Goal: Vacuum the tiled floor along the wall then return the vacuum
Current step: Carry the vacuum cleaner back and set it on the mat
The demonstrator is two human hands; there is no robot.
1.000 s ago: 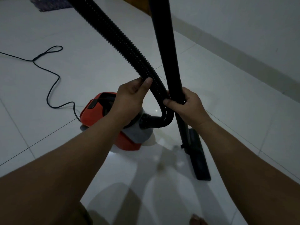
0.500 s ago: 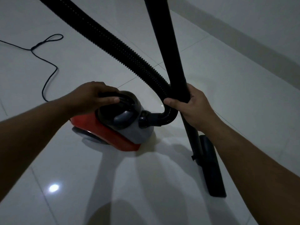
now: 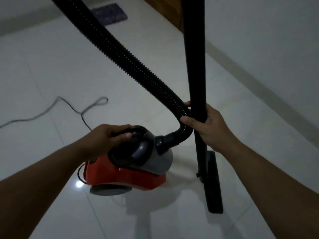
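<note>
The red and grey vacuum cleaner (image 3: 131, 163) sits low on the white tiled floor (image 3: 60, 66), right under the person. Its 1 carry handle (image 3: 136, 133) is on top of the body. The left hand (image 3: 110, 137) is curled over that handle, with the thumb tucked under, so it grips the vacuum from above. The body hangs straight down below those fingers.

The right hand (image 3: 207, 125) is wrapped around 2 things at once: the long black wand (image 3: 195, 57) and the bendy ribbed hose (image 3: 124, 54). Its fingers squeeze them together. The wand stands almost straight up, and its flat floor nozzle (image 3: 213, 183) rests on the tiles just to the right of the vacuum. The hose curves down from that hand into the front of the vacuum.

A thin power cord (image 3: 57, 104) lies loose on the floor, off to the left. The wall (image 3: 276, 40) runs along the right side.

The left hand is the one nearer the vacuum body. I think the next move is a lift straight up, to carry it back.
</note>
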